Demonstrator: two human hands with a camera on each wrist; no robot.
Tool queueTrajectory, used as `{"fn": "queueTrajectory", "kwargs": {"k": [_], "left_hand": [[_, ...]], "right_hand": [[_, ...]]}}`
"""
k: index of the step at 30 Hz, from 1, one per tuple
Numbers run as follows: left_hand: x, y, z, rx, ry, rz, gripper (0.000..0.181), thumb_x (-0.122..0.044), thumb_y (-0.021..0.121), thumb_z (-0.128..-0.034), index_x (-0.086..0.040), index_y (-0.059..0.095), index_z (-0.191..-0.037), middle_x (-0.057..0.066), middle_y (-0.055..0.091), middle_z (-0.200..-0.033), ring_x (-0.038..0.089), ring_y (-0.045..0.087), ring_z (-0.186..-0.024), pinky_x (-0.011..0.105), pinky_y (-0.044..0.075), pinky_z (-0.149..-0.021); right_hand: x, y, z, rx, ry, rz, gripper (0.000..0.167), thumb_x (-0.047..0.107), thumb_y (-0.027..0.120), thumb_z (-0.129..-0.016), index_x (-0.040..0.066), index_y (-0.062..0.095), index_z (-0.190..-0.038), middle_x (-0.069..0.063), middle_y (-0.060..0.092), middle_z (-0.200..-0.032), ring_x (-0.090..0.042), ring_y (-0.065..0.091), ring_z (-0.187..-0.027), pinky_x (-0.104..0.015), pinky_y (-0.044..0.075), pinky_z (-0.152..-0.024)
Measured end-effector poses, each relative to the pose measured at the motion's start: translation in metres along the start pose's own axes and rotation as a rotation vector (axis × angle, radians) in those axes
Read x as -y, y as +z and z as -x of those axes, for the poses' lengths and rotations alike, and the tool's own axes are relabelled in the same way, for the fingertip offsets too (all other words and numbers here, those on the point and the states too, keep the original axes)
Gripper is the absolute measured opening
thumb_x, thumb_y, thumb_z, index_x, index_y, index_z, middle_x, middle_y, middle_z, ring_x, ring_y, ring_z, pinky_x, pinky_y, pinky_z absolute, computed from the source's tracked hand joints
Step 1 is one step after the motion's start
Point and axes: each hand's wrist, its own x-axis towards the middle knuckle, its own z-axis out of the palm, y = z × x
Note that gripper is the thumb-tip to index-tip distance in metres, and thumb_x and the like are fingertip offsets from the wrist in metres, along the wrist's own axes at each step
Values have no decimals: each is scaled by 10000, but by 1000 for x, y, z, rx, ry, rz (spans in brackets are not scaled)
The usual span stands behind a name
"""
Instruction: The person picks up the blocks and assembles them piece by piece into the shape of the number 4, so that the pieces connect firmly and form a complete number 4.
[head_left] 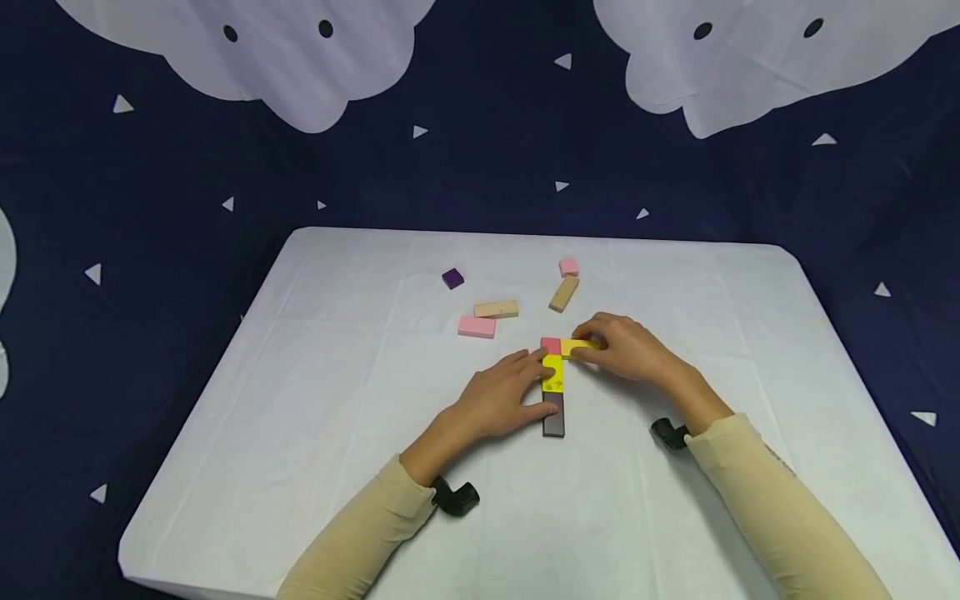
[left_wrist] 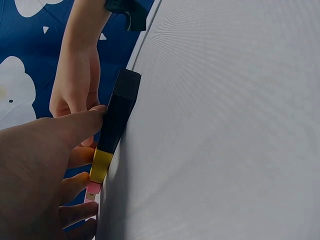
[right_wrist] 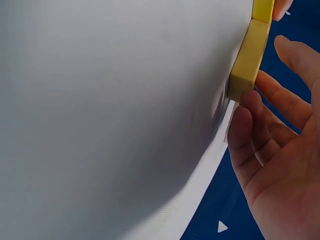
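A pink block, a yellow block and a dark grey block form a column on the table. My left hand lies along its left side, thumb on the dark block, fingers beside the yellow and pink blocks. Another yellow block extends right from the column's top end, between the thumb and fingers of my right hand. The right wrist view has this hand with fingertips at the near end of the yellow block.
Behind the hands on the white table lie a purple block, a long pink block touching a wooden one, and a second wooden block below a small pink one. Dark patterned cloth hangs behind.
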Motion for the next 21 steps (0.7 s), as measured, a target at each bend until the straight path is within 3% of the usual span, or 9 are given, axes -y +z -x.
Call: {"fn": "queueTrajectory", "kwargs": {"k": [12,21], "left_hand": [[-1,-1,-1,1,-7,-12,599,-655,499,-886,-300,529,-1368,-113,224,-1563,148,239,-1406,542,444,-904],[0,0,-1,-3,-3,-6,589,-646,512,-885,-297,537,-1359,-110,236,-1560,155,253,-1402,536,450,-901]], "right_hand": [[-9,-8,-9,-38,89,-65,412,369,693,-881,99,667,-1191,-56,625,-1129,-239,561,-966,-464,451,-866],[-15,-9,-19,-112,145,-86,528,390,678,-888,60,590,-1290,-100,580,-1173,-239,527,-829,-404,433,-732]]}}
